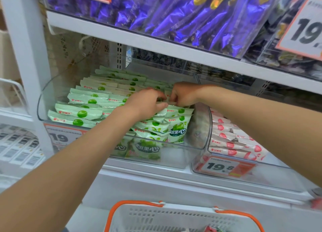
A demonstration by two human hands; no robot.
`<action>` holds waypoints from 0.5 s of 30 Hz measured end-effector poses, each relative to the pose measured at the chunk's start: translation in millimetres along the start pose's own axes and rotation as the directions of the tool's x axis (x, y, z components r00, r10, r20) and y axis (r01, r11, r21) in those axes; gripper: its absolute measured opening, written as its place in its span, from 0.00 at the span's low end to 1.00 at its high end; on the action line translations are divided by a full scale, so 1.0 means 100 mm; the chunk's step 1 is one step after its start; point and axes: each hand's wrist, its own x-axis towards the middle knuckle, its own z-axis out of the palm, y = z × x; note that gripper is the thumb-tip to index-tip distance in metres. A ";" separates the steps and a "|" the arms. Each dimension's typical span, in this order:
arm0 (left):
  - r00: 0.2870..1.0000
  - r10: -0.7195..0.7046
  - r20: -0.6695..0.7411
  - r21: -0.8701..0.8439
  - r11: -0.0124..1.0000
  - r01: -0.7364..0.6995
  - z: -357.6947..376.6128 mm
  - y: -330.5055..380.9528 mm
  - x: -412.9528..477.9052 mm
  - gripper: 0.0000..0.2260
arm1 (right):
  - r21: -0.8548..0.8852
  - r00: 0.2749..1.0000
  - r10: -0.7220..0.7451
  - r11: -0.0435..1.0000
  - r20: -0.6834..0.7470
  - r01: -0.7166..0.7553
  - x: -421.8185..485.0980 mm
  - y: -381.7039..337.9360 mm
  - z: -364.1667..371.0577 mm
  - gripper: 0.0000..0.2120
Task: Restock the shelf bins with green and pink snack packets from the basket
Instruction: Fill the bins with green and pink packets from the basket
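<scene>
Both my hands reach into the clear left bin [41, 108], which holds rows of green snack packets [81, 113]. My left hand [146, 103] lies over the packets near the bin's right side, its fingers curled round the tops of some green packets. My right hand [183, 94] meets it from the right and pinches the packet tops with curled fingers. The clear right bin [198, 170] holds pink strawberry packets [230, 144]. The white basket [174, 217] with an orange rim sits at the bottom edge; a red-pink packet [211, 229] shows inside it.
The shelf above carries purple packets [183, 17] and dark ones under an orange price sign [303, 28]. Orange 19.8 price tags [223, 166] hang on the bin fronts. A white shelf post [26, 57] stands left, with barcode labels [20, 150] beyond.
</scene>
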 end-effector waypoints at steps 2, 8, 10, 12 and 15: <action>1.000 -0.001 0.006 -0.005 1.000 0.002 0.00 -0.01 0.01 0.19 | 0.131 0.996 0.019 0.991 -0.090 -0.007 -0.05 0.04 -0.06 0.06; 1.000 0.003 0.011 0.071 0.997 -0.004 0.00 0.01 -0.01 0.20 | -0.017 0.956 0.102 0.994 -0.276 -0.110 0.04 0.20 0.03 0.10; 1.000 0.003 -0.001 0.084 0.996 -0.003 0.01 0.01 0.00 0.22 | -0.012 0.966 0.117 0.992 -0.232 -0.123 0.09 0.20 0.00 0.09; 1.000 -0.010 -0.013 0.074 0.997 0.011 0.02 0.00 0.01 0.26 | 0.046 0.969 0.107 0.994 -0.223 -0.099 0.09 0.20 -0.05 0.09; 1.000 -0.025 -0.002 0.078 0.997 0.025 0.03 -0.01 0.03 0.28 | 0.031 0.974 0.065 0.998 -0.216 -0.060 0.12 0.18 -0.04 0.10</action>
